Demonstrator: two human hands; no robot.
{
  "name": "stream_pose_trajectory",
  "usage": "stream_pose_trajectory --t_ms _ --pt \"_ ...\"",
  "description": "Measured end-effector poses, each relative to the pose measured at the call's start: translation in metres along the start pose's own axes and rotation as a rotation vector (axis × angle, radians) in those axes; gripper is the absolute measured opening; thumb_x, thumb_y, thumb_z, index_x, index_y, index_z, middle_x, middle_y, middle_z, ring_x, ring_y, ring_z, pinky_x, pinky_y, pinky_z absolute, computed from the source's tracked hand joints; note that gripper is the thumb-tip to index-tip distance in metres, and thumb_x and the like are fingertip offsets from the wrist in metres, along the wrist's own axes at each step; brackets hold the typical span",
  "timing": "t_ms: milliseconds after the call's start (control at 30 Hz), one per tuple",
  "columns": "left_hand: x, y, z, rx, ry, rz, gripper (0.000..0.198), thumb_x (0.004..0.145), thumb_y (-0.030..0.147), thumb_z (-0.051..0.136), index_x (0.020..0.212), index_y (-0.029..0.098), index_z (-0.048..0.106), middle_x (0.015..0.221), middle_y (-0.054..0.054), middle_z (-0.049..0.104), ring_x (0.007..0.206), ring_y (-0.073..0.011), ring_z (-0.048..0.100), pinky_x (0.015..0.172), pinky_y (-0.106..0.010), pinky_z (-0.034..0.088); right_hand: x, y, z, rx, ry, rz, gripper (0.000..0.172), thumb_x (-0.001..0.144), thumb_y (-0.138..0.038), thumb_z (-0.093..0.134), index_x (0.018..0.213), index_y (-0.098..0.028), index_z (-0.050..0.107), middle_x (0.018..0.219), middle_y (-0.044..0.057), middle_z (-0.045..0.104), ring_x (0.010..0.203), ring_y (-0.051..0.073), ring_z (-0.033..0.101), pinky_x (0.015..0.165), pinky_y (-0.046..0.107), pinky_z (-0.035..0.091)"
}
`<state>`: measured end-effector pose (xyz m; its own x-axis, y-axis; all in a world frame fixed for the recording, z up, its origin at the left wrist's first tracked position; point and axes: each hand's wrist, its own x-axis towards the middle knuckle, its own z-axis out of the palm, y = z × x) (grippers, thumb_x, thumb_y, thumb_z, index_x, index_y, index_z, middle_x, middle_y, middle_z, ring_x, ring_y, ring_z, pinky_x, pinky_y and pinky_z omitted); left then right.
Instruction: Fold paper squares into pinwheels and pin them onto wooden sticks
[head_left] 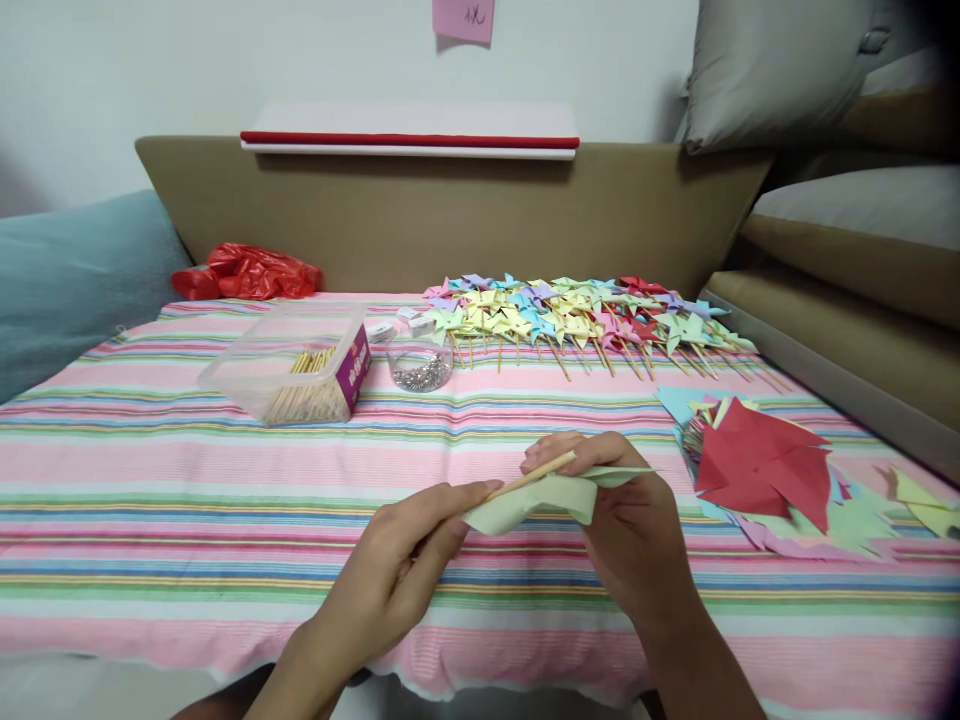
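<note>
Above the front of the striped cloth I hold a thin wooden stick (529, 478) together with a pale green paper pinwheel (536, 497). My left hand (409, 555) pinches the stick's left end between thumb and fingers, close to a green paper corner. Around the pinwheel and the stick's right end curl the fingers of my right hand (634, 520). The stick lies along the upper side of the paper, tilted slightly up to the right. Part of the pinwheel is hidden behind my right fingers.
A clear plastic box (247, 370) of wooden sticks stands left, beside a round tub of metal pins (421, 372). Many finished pinwheels (555, 315) lie at the back right. A red paper pinwheel (765, 465) tops a pile at right. A red plastic bag (255, 272) lies back left.
</note>
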<state>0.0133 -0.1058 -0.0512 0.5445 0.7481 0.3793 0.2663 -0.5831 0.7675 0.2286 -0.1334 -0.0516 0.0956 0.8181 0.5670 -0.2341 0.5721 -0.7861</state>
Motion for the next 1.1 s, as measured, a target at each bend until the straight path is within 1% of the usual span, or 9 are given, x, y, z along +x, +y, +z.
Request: stream_pose_trajectory --t_ms 233,400,500,667,733,833,933,1033,1100 --pt "-0.001 -0.001 0.001 0.013 0.026 -0.009 0.044 0.097 0.019 0.056 0.132 0.043 0.064 0.111 0.001 0.077 0.088 -0.0188 0.071 0.078 -0.025 0.053 0.001 0.004 0.004 0.09 0.021 0.025 0.016 0.094 -0.014 0.064 0.098 -0.029 0.067 0.097 0.001 0.074 0.1 0.016 0.068 0.084 0.031 0.057" --pt "-0.001 -0.003 -0.001 -0.03 0.021 -0.067 0.041 0.095 0.022 0.058 0.13 0.042 0.067 0.125 0.0 0.074 0.11 -0.0255 0.069 0.092 -0.03 0.053 0.001 0.006 0.009 0.096 0.077 0.105 0.005 0.092 -0.024 0.067 0.092 -0.026 0.063 0.094 0.003 0.073 0.094 0.02 0.071 0.083 0.036 0.059" --pt "0.001 -0.004 -0.001 -0.075 0.034 -0.099 0.037 0.093 0.028 0.061 0.127 0.04 0.07 0.127 -0.001 0.073 0.118 -0.0296 0.066 0.097 -0.032 0.051 0.002 0.006 0.013 0.078 0.11 0.15 0.013 0.09 -0.033 0.07 0.089 -0.026 0.059 0.091 0.004 0.072 0.091 0.021 0.071 0.082 0.039 0.059" --pt "0.006 -0.001 0.007 -0.194 0.097 -0.211 0.031 0.09 0.039 0.065 0.119 0.033 0.073 0.097 -0.003 0.076 0.082 -0.0232 0.068 0.073 -0.026 0.052 0.006 0.013 0.013 0.055 0.19 0.233 0.02 0.087 -0.037 0.073 0.092 -0.025 0.058 0.093 0.002 0.069 0.094 0.019 0.068 0.089 0.037 0.054" --pt "0.01 -0.003 0.012 -0.313 0.118 -0.272 0.026 0.091 0.045 0.064 0.109 0.029 0.073 0.076 -0.001 0.069 0.065 -0.0185 0.06 0.061 -0.025 0.048 0.008 0.018 0.009 0.02 0.217 0.268 0.04 0.08 -0.042 0.079 0.109 -0.027 0.055 0.104 0.004 0.068 0.1 0.02 0.066 0.091 0.037 0.052" --pt "0.017 -0.012 0.017 -0.507 0.191 -0.376 0.027 0.091 0.049 0.064 0.096 0.023 0.067 0.072 0.0 0.067 0.068 -0.0171 0.061 0.066 -0.024 0.048 0.009 0.023 0.007 -0.119 0.244 0.349 0.061 0.078 -0.052 0.078 0.125 -0.028 0.047 0.117 0.007 0.064 0.1 0.02 0.063 0.086 0.034 0.05" --pt "0.024 -0.022 0.023 -0.691 0.317 -0.541 0.031 0.088 0.05 0.068 0.097 0.022 0.062 0.089 -0.003 0.074 0.087 -0.0188 0.068 0.082 -0.026 0.05 0.002 0.023 0.017 -0.338 0.058 0.522 0.033 0.092 -0.053 0.06 0.097 -0.021 0.061 0.087 0.001 0.062 0.076 0.014 0.055 0.07 0.027 0.044" --pt "0.029 -0.022 0.032 -0.83 0.383 -0.652 0.034 0.086 0.05 0.071 0.099 0.021 0.058 0.104 -0.006 0.077 0.101 -0.0212 0.069 0.087 -0.03 0.051 -0.008 0.027 0.037 -0.42 -0.181 0.564 0.03 0.096 -0.042 0.055 0.075 -0.02 0.058 0.068 -0.004 0.052 0.063 0.011 0.045 0.06 0.025 0.036" --pt "0.032 -0.017 0.038 -0.867 0.422 -0.696 0.034 0.085 0.048 0.072 0.1 0.021 0.058 0.112 -0.008 0.076 0.111 -0.0228 0.068 0.089 -0.032 0.052 -0.014 0.033 0.049 -0.47 -0.194 0.527 0.028 0.095 -0.034 0.055 0.071 -0.02 0.052 0.067 -0.004 0.051 0.063 0.011 0.044 0.059 0.025 0.034"
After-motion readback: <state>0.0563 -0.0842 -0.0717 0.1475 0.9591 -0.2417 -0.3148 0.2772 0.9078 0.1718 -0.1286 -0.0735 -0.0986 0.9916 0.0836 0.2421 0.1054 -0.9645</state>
